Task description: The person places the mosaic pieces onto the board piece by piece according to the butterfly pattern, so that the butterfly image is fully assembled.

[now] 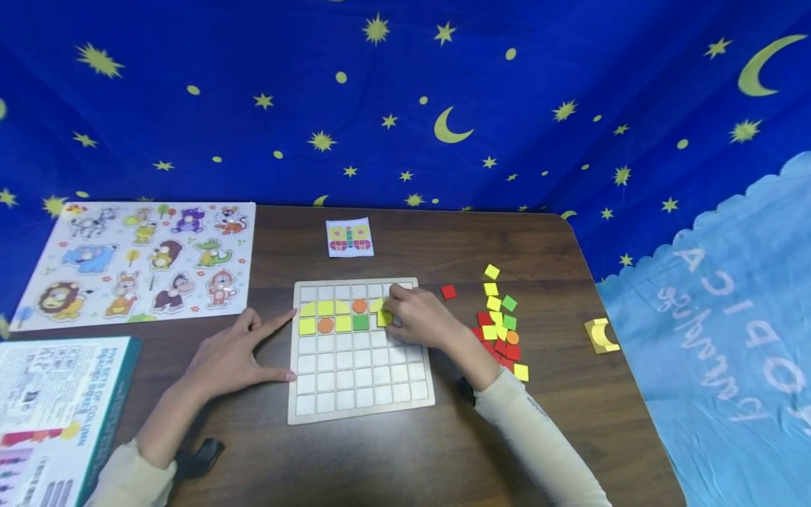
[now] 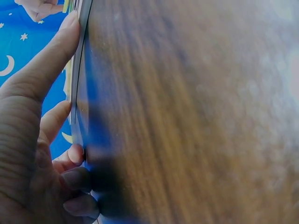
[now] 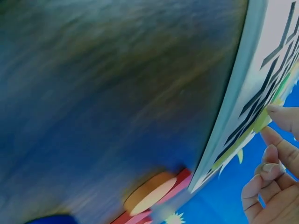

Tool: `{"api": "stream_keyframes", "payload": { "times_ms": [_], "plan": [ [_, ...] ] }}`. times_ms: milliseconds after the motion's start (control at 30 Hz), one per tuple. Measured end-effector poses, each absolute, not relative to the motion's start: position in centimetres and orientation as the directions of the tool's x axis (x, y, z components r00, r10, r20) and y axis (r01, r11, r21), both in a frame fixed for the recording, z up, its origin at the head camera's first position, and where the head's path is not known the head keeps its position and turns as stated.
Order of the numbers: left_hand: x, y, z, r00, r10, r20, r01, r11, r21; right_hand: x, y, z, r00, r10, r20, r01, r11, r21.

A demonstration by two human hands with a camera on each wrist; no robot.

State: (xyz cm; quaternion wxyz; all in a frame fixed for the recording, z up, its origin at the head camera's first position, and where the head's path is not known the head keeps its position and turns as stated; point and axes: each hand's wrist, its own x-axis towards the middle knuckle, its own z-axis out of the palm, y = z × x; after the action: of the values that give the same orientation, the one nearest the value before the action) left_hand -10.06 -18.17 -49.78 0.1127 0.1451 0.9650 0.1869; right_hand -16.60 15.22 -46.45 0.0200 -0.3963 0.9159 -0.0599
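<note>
A wooden grid board (image 1: 364, 415) lies on the table, its upper rows partly filled with yellow pieces, orange discs and a green square (image 1: 360, 322). At its left edge my left hand (image 1: 227, 355) rests with forefinger and thumb spread against the frame; the left wrist view shows the same hand (image 2: 28, 121) along the board's edge. Over the board's upper right my right hand (image 1: 421, 317) pinches a yellow square (image 1: 384, 318). In the right wrist view, thumb and forefinger of this hand (image 3: 280, 172) hold the yellow piece (image 3: 262, 122) at the grid.
Several loose yellow, red, green and orange pieces (image 1: 491, 289) lie right of the board. A butterfly pattern card (image 1: 350, 238) is behind it. An animal puzzle (image 1: 146, 260) and a box (image 1: 57, 415) stand left. A yellow cut-out piece (image 1: 600, 336) lies near the table's right edge.
</note>
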Motion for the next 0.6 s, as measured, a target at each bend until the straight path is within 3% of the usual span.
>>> {"api": "stream_keyframes", "payload": {
  "times_ms": [267,600],
  "plan": [
    [-9.98,-18.03,-49.55,-0.933,0.324,-0.158,0.241,0.887,0.393,-16.49,14.43,-46.77,-0.659,-0.751,0.035,-0.748,0.649,-0.14],
    [-9.94,-18.07,-49.51,-0.933,0.315,-0.174,0.228,0.891,0.393,-16.47,14.08,-46.53,-0.674,-0.738,0.008,-0.732,0.667,-0.138]
  ]
}}
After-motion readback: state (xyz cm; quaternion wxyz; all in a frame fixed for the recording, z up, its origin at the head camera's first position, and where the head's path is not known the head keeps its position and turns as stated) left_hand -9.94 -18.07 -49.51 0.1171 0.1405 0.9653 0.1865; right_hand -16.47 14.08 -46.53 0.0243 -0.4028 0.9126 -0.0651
